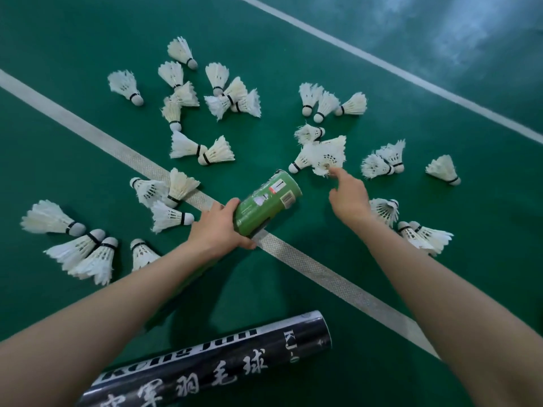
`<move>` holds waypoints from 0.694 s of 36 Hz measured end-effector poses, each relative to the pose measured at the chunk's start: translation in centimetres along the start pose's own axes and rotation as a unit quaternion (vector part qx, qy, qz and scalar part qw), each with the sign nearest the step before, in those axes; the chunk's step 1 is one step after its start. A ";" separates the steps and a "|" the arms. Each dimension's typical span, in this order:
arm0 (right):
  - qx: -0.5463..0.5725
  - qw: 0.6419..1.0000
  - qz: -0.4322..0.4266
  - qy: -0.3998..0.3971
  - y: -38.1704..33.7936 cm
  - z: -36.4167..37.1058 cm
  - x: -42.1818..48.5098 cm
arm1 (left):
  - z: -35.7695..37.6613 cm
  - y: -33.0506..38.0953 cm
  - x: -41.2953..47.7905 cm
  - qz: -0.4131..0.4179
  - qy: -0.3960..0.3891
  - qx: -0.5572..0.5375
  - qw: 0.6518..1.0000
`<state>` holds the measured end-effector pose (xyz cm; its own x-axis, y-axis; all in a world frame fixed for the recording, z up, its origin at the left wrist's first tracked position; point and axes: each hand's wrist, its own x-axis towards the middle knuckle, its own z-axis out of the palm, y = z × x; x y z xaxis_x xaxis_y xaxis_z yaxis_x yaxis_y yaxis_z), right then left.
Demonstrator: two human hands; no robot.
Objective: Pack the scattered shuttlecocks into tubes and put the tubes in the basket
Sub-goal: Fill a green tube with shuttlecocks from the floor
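Many white feather shuttlecocks lie scattered over the green court floor. My left hand (219, 227) grips a green tube (266, 202), which points up and to the right above the floor. My right hand (349, 195) is stretched out with fingers apart, its fingertip touching the feather edge of a shuttlecock (324, 158) in a small cluster just past the tube's far end. It holds nothing. A black tube (211, 365) with white lettering lies on the floor close to me, between my forearms. No basket is in view.
A white court line (97, 136) runs diagonally under the tube and my hands. Another white line (411, 77) crosses the far right. Shuttlecock clusters lie at far left (79, 248), at the back (226, 95) and beside my right wrist (411, 227).
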<state>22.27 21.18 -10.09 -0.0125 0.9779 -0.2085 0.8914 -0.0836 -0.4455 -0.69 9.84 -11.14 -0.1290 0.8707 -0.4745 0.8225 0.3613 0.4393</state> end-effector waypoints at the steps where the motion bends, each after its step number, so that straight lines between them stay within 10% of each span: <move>1: 0.034 0.999 -0.025 0.034 0.0 -0.5 -0.5 | 0.1 0.0 -0.3 0.001 0.001 -0.002 1.000; 6: 0.274 0.959 -0.046 0.062 -1.0 -2.6 -3.3 | 0.4 -0.3 -2.0 0.011 0.019 0.002 1.000; 15: 0.426 0.875 0.083 -0.217 -3.0 -3.2 -6.2 | 0.2 -1.4 -4.9 0.041 0.068 -0.034 0.996; 25: 0.285 0.948 -0.039 -0.134 -3.8 -2.7 -7.5 | 0.4 -1.9 -6.6 0.052 0.074 -0.025 0.996</move>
<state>20.19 14.73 -4.48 -0.2516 0.9077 -0.3359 0.4940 -0.1780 -0.8511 -1.22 3.26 -9.17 -0.1283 0.9424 -0.3089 0.8079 0.2799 0.5186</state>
